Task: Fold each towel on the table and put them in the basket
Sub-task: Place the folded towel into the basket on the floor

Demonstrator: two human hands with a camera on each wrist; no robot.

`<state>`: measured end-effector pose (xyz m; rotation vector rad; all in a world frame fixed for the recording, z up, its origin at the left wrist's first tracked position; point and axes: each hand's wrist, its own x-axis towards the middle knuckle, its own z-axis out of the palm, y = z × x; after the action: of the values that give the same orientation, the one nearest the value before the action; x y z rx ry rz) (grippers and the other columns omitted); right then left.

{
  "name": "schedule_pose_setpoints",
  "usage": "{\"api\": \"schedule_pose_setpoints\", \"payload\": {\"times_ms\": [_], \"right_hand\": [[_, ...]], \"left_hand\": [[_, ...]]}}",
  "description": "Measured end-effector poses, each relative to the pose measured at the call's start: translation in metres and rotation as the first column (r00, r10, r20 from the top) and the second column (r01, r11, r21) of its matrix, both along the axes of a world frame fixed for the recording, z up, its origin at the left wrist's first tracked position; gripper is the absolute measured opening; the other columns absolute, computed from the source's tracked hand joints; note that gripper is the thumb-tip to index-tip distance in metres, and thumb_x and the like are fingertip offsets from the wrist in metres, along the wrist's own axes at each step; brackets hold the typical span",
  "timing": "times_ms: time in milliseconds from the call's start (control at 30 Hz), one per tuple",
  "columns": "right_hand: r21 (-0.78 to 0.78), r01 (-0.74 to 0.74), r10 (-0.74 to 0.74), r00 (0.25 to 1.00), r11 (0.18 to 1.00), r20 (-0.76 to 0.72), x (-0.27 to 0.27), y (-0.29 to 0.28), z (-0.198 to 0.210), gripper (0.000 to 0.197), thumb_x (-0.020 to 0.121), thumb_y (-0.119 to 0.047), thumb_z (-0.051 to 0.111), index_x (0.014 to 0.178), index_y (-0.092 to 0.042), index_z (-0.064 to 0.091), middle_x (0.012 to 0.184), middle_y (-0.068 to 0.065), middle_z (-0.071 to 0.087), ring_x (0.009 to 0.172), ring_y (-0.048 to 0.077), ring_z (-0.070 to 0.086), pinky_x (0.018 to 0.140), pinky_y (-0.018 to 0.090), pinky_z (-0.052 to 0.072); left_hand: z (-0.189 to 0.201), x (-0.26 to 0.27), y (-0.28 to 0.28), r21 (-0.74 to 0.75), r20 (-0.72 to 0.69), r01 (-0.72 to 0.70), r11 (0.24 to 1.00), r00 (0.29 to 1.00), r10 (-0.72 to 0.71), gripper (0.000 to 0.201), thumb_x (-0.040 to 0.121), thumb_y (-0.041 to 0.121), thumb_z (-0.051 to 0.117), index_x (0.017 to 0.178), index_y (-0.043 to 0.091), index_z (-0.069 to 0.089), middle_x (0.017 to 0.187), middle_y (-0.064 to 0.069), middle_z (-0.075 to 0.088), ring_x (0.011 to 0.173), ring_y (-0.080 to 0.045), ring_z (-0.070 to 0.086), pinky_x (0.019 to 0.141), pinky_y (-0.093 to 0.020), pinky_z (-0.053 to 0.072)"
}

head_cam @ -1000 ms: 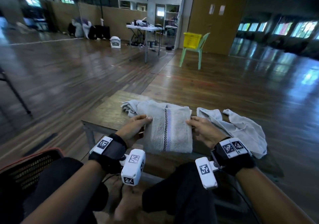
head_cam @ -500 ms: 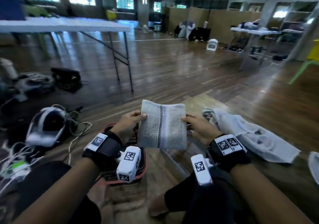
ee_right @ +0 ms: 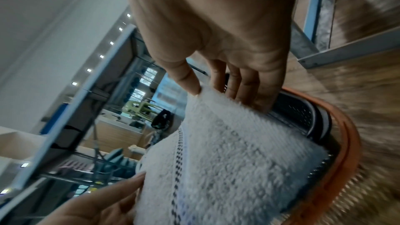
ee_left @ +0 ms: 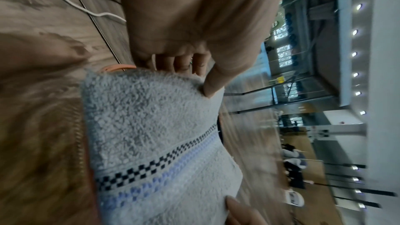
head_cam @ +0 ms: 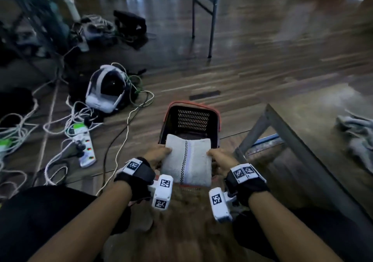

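A folded white towel (head_cam: 186, 159) with a checked and blue stripe hangs over the near part of a dark basket (head_cam: 193, 118) with an orange rim on the floor. My left hand (head_cam: 159, 155) pinches the towel's left edge, thumb on top and fingers beneath (ee_left: 184, 67). My right hand (head_cam: 219, 157) pinches the right edge the same way (ee_right: 216, 88). The towel (ee_left: 155, 134) (ee_right: 227, 151) sags slightly between the hands. The basket rim (ee_right: 348, 145) shows under it. An unfolded grey towel (head_cam: 357, 138) lies crumpled on the low table (head_cam: 314, 124) at the right.
The table's metal leg (head_cam: 254, 129) stands just right of the basket. On the floor to the left lie a headset (head_cam: 107, 88), a power strip (head_cam: 83, 144) and tangled cables (head_cam: 121, 132). Another table's legs (head_cam: 212, 17) stand farther back. My knees frame the bottom of the head view.
Both hands lifted the folded towel off the table and swung it left and down over the basket. The head view followed, turning from the table to the floor.
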<state>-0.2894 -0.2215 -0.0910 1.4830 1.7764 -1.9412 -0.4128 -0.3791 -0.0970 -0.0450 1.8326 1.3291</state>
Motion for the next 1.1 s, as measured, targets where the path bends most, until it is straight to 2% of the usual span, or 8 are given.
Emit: {"api": "schedule_pose_setpoints", "payload": {"times_ms": [100,200,333,700,833,933,1033,1100], "right_hand": [[0.062,-0.004,-0.001,0.997,0.998,0.076,-0.042,0.016,-0.047,0.016,0.083,-0.012,0.052,0.067,-0.011,0.055,0.075,0.011,0.057,0.072,0.028,0.055,0.063,0.034,0.045],[0.133,-0.062,0.045,0.991,0.989,0.129,-0.083,0.041,-0.098,0.018,0.082,-0.015,0.051,0.067,-0.005,0.053,0.079,0.015,0.055,0.072,0.026,0.052,0.065,0.030,0.042],[0.209,-0.033,-0.005,0.984,0.977,0.178,-0.125,0.073,-0.152,0.016,0.086,-0.015,0.048,0.078,-0.002,0.053,0.068,0.007,0.047,0.064,0.024,0.044,0.048,0.025,0.028],[0.221,0.149,-0.183,0.973,0.964,0.142,-0.196,0.131,-0.276,0.009,0.083,-0.008,0.045,0.078,-0.004,0.051,0.064,0.004,0.045,0.065,0.021,0.050,0.049,0.025,0.030],[0.290,0.165,-0.219,0.962,0.943,0.166,-0.203,0.128,-0.295,0.035,0.086,-0.010,0.045,0.117,0.003,0.053,0.112,0.017,0.059,0.105,0.033,0.058,0.072,0.030,0.043],[0.614,0.025,-0.154,0.975,0.789,0.159,-0.201,0.108,-0.299,0.063,0.084,-0.009,0.048,0.143,-0.008,0.026,0.144,0.017,0.034,0.128,0.034,0.037,0.099,0.042,0.036],[0.863,-0.212,0.085,0.977,0.458,0.195,-0.192,0.092,-0.314,0.063,0.081,-0.009,0.048,0.141,-0.009,0.029,0.147,0.014,0.033,0.134,0.031,0.032,0.104,0.045,0.033],[0.877,-0.318,0.167,0.947,0.360,0.275,-0.185,0.090,-0.332,0.056,0.084,-0.011,0.043,0.140,-0.006,0.033,0.149,0.015,0.033,0.138,0.030,0.030,0.110,0.046,0.030]], "left_hand": [[-0.049,-0.038,0.025,-0.124,-0.061,0.018,0.992,0.998,-0.026,0.024,0.087,0.008,0.056,0.063,0.013,0.057,0.056,-0.003,0.061,0.048,-0.017,0.056,0.047,-0.018,0.044],[-0.095,-0.077,0.060,-0.198,-0.106,0.052,0.979,0.992,-0.074,0.015,0.081,0.009,0.058,0.066,0.009,0.062,0.079,-0.013,0.063,0.075,-0.023,0.058,0.071,-0.031,0.046],[-0.145,-0.118,0.109,-0.279,-0.167,0.112,0.954,0.972,-0.163,0.020,0.084,0.007,0.050,0.091,-0.002,0.067,0.087,-0.014,0.062,0.084,-0.026,0.060,0.070,-0.025,0.041],[-0.270,-0.172,0.181,-0.354,-0.214,0.089,0.931,0.962,-0.173,0.026,0.086,0.007,0.048,0.103,-0.008,0.060,0.110,-0.024,0.064,0.102,-0.036,0.060,0.070,-0.026,0.037],[-0.290,-0.173,0.185,-0.363,-0.292,0.002,0.932,0.950,-0.115,0.029,0.089,0.008,0.048,0.116,-0.001,0.055,0.119,-0.018,0.061,0.108,-0.032,0.057,0.077,-0.023,0.037],[-0.301,-0.156,0.182,-0.332,-0.572,-0.003,0.943,0.796,-0.199,0.043,0.089,0.007,0.049,0.131,0.002,0.042,0.134,-0.017,0.047,0.124,-0.031,0.045,0.101,-0.030,0.036],[-0.315,-0.147,0.178,-0.458,-0.698,0.138,0.878,0.556,-0.451,0.056,0.093,0.015,0.043,0.145,0.009,0.024,0.154,-0.009,0.023,0.143,-0.024,0.020,0.116,-0.039,0.022],[-0.326,-0.146,0.173,-0.559,-0.662,0.203,0.804,0.475,-0.580,0.056,0.097,0.023,0.033,0.148,0.011,0.014,0.158,-0.007,0.012,0.146,-0.021,0.008,0.118,-0.040,0.016]]}}
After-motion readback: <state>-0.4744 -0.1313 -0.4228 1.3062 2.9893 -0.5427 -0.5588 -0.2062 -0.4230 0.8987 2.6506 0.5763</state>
